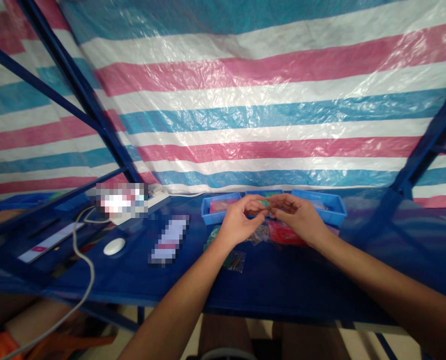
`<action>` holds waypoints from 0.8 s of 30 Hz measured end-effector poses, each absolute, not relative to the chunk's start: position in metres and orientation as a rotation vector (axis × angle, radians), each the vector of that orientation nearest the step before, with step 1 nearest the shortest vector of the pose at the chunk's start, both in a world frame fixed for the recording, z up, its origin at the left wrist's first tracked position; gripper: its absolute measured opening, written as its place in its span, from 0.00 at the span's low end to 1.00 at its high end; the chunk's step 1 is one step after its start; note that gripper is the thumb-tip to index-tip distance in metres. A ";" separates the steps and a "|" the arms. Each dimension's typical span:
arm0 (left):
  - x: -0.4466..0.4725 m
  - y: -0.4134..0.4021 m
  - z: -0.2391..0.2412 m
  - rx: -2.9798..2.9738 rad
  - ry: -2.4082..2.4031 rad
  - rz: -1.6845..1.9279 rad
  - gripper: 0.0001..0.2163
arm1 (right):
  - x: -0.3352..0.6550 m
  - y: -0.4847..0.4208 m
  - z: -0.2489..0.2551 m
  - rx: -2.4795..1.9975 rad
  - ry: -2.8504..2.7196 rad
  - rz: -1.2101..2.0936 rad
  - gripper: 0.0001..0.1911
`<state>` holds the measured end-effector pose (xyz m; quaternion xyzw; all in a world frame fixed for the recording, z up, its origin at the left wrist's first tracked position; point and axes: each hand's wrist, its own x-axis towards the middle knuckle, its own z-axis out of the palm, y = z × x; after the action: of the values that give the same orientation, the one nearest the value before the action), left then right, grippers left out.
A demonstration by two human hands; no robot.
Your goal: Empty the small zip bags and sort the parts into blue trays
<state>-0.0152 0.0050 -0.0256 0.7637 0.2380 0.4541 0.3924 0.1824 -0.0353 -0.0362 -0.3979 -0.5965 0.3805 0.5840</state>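
Observation:
My left hand (241, 219) and my right hand (301, 216) meet above the blue table, fingertips pinched close together. What they hold between them is too small and blurred to name; a bit of green shows there, and I cannot tell whether it is in the fingers or behind them. Below my hands lie a red plastic bag (286, 234) and a clear bag (259, 234) with small parts. Under my left wrist is a green bag (212, 237). Nearer the front, a small clear zip bag (237, 261) holds thin brass-coloured pieces.
Behind my hands stand blue bins, a left one (212, 216) and a right one (333, 215) among them. To the left are a blurred-out phone (170, 239), a white oval object (114, 246), a power strip (157, 199) and a white cable (91, 274). Another person's leg shows at lower left.

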 end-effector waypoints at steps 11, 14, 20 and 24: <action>-0.015 0.001 -0.025 2.015 0.690 1.172 0.18 | 0.184 -0.035 -0.036 -0.985 -1.443 0.865 0.17; -0.013 -0.001 -0.025 2.014 0.694 1.197 0.17 | 0.183 -0.037 -0.035 -1.023 -1.471 0.850 0.18; -0.016 0.001 -0.024 2.085 0.725 1.268 0.16 | 0.187 -0.037 -0.032 -1.038 -1.467 0.754 0.19; -0.018 0.000 -0.023 2.115 0.761 1.191 0.16 | 0.190 -0.036 -0.032 -1.101 -1.460 0.523 0.16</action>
<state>-0.0175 -0.0002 -0.0230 0.7945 0.2860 0.4476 0.2944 0.1904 -0.0356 -0.0324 -0.4712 -0.6247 0.2239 0.5810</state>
